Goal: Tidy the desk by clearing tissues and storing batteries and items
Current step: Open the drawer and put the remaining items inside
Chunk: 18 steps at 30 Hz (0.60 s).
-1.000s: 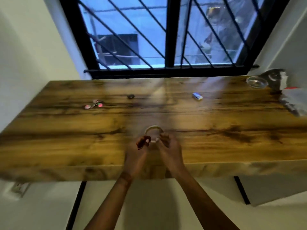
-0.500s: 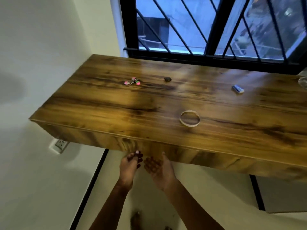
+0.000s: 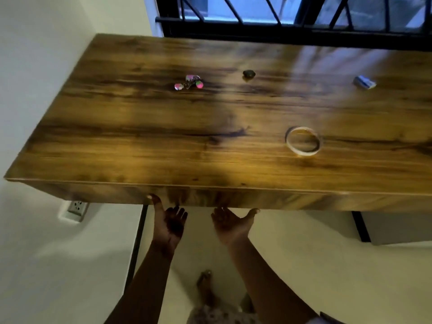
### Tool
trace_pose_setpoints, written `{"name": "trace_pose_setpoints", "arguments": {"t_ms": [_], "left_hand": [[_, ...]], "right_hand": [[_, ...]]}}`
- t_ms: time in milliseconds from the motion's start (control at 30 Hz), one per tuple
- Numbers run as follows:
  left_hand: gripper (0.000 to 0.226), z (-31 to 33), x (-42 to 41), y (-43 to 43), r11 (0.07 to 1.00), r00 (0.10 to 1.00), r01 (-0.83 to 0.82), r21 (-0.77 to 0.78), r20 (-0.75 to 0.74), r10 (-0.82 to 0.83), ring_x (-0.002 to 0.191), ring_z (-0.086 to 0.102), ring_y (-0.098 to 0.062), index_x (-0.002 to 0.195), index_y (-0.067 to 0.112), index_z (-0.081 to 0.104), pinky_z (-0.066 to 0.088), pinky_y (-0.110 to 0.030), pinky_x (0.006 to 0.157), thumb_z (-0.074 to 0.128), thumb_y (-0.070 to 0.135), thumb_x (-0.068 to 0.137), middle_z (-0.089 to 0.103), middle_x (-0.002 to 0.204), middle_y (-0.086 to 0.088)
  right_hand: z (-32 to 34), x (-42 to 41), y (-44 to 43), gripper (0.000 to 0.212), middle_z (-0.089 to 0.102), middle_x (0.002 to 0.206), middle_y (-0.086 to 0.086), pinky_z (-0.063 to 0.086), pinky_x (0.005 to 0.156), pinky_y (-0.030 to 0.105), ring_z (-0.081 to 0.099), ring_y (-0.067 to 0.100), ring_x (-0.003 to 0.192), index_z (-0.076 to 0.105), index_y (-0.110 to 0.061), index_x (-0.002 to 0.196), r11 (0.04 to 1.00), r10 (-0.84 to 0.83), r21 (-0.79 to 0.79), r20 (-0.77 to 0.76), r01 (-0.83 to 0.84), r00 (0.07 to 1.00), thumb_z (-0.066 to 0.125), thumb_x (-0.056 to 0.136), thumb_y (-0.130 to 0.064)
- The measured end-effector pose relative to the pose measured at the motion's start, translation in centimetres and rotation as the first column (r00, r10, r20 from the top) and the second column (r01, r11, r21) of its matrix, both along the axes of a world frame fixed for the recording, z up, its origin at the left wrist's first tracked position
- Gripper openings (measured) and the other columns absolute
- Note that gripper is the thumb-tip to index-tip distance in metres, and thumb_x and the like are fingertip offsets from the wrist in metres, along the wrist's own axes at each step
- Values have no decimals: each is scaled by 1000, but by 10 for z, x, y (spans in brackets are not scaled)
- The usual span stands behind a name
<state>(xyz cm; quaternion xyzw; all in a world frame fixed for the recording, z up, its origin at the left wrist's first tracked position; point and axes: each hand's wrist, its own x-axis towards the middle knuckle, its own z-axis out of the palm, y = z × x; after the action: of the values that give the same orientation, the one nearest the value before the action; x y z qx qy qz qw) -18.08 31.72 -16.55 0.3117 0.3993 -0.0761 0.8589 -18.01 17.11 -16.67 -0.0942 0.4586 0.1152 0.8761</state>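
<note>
Both hands reach palm-up to the near front edge of the counter (image 3: pixel 140 148) — the left hand (image 3: pixel 170 224) with its thumb against the front face, the right hand (image 3: pixel 233 224) with fingertips tucked under the lip. Each grip is released, holding nothing. On top lie a tape ring (image 3: pixel 303 141) at near right, a pink-and-green keychain (image 3: pixel 189 82) farther back and left, a small dark lump (image 3: pixel 249 73) to its right, and a blue-white packet (image 3: pixel 364 82) at far right — all apart from one another.

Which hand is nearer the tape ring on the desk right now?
Right. The right hand is at the desk front edge, nearer the person and left of the tape ring; the left hand is farther left along that same edge.
</note>
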Motion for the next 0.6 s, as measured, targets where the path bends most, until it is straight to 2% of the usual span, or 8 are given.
{"name": "trace_pose_setpoints", "arguments": {"t_ms": [67,100,233,300,367,467,533,600], "left_hand": [[61,-3,8,7,996,999,21,-83,27,-18,92,68,-21,112,15,55,59,-33,68,47,65,78,66,105,-6],[63,-7,9,10,995,999,40,-95,30,-37,86,68,-19,110,14,55,58,-32,63,46,67,77,68,99,-4],[85,-18,10,23,994,995,78,-72,68,-74,118,55,-22,137,16,40,42,-38,102,46,73,74,57,130,-6],[96,-18,9,26,987,990,89,-136,123,-73,109,64,-25,130,17,47,48,-41,99,70,69,52,66,118,-8],[110,-22,7,31,975,980,138,-172,164,-110,110,63,-24,128,18,49,49,-39,98,80,67,34,67,119,-8],[114,-31,-3,36,957,969,186,-223,203,-141,129,46,-20,139,21,40,32,-37,113,75,72,44,54,136,-6],[109,-35,-11,37,958,972,181,-222,186,-140,137,36,-24,139,21,40,19,-41,118,72,73,48,49,141,-6],[107,-36,-21,42,955,963,218,-201,202,-177,135,39,-26,140,22,39,23,-43,117,69,75,52,44,144,-5]], "right_hand": [[-3,4,4,106,31,148,19,17,115,38,26,30,139,19,3,143,1000,-31,-6,17,31,999,30,77,-79],[-5,7,7,106,33,147,17,15,116,38,25,28,140,19,2,143,999,-50,-13,41,51,998,31,76,-79],[-13,19,14,102,60,113,9,40,96,37,57,23,105,35,-9,138,987,-160,21,148,159,976,42,67,-82],[-17,18,15,106,58,113,11,34,102,35,56,24,102,34,-7,138,990,-137,-21,132,141,982,40,65,-85],[-22,17,13,111,53,123,13,26,109,34,49,25,119,31,-7,140,992,-119,-25,135,123,984,38,63,-87],[-24,7,16,120,56,115,11,31,105,31,53,23,108,41,-5,131,990,-117,-61,111,124,987,50,46,-89],[-24,-3,18,132,57,108,9,31,101,29,54,21,99,47,-4,118,990,-94,-95,109,104,990,66,13,-83],[-21,-11,16,134,57,107,10,29,103,29,53,21,97,43,-4,122,989,-90,-105,106,102,990,62,19,-87]]}}
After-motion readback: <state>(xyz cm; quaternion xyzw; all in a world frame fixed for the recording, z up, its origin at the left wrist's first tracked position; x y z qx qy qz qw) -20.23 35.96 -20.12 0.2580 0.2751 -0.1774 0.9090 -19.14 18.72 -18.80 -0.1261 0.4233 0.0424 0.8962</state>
